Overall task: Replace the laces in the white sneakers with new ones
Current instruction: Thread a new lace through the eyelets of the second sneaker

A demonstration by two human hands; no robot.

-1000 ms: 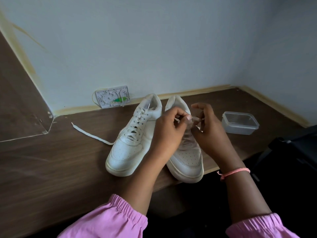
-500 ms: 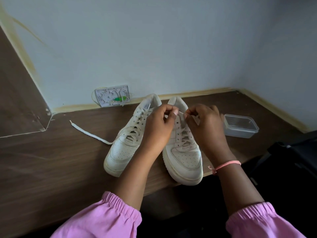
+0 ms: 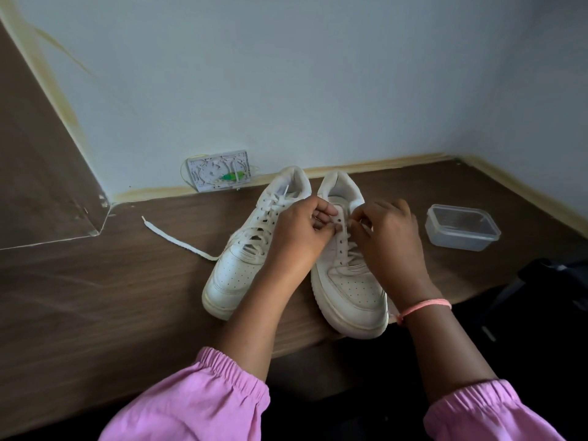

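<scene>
Head camera looks down, close over desk (image 3: 95, 313).

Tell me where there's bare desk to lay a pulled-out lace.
Bare desk lies left of the left sneaker, below the loose lace. A smaller patch sits between the right sneaker and the plastic box. Between the sneakers it's crowded.

Left hand (image 3: 299, 232) covers the inner side of the left sneaker (image 3: 245, 249) and part of its lacing. Right hand (image 3: 386, 240) hides the outer eyelet row of the right sneaker (image 3: 346, 281). What each hand's fingertips pinch at the upper eyelets is too small to tell. Loose lace (image 3: 178, 240): its near end passes behind the left sneaker. Pink sleeves (image 3: 203, 396) and worktop (image 3: 95, 297) are cut by the frame's edges. Dark object (image 3: 553, 281) at right is cut off and unidentifiable. Wall plate (image 3: 219, 170): detail is too fine to read.
</scene>
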